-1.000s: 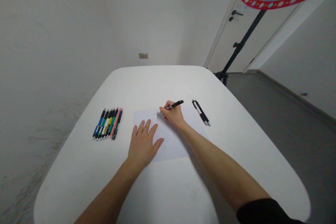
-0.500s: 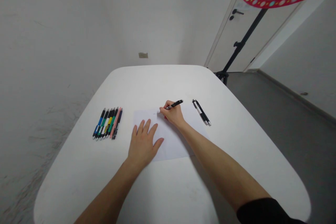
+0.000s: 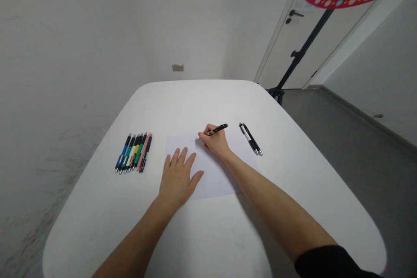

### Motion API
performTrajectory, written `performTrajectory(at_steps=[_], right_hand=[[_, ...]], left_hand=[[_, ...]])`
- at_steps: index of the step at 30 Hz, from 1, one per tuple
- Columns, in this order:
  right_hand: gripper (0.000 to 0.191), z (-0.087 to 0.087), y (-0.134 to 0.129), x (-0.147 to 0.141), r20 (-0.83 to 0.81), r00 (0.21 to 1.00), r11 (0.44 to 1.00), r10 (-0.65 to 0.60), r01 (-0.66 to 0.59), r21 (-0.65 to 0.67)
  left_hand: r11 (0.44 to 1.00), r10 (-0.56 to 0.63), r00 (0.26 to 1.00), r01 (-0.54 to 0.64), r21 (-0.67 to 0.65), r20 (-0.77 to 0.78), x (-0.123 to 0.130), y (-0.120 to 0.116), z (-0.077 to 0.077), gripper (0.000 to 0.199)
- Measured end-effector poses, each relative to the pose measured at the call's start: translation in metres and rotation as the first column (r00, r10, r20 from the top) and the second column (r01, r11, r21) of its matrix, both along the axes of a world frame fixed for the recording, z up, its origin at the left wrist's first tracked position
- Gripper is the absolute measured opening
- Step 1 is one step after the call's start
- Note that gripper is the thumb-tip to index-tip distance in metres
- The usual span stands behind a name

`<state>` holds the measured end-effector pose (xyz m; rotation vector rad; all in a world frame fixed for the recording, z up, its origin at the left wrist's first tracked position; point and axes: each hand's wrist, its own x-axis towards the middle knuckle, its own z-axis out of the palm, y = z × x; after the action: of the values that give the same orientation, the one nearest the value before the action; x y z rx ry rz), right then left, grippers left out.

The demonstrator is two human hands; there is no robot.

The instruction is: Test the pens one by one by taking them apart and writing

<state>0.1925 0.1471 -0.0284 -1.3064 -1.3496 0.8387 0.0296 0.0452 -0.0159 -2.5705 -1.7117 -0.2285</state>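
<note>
- The right hand (image 3: 215, 142) is closed around a black pen (image 3: 217, 129), its tip at the white sheet (image 3: 218, 180) near the top edge, mid-tabletop (image 3: 208, 100).
- The left hand (image 3: 177, 178) lies open, fingers spread, pressing the sheet's lower left corner; firm, flat pressure keeps the sheet steady.
- Colored pens (image 3: 133, 153) lie in a row left of the sheet, and 2 black pens (image 3: 250, 139) lie right; neither obstructs the hands.

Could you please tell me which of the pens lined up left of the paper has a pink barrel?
It is the pink pen, second from the row's right end, between a green pen and a dark pen; no other there is pink.
</note>
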Motion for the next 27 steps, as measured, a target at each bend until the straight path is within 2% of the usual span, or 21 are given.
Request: performTrajectory(at_steps=[27], right_hand=[[0.017,0.0001,-0.0003,-0.0004,0.021,0.999,1.000,-0.026,0.026,0.006]], left_hand=[[1.000,0.003,1.000,-0.003,-0.010,0.010,0.0000,0.0003,-0.0001,0.053]])
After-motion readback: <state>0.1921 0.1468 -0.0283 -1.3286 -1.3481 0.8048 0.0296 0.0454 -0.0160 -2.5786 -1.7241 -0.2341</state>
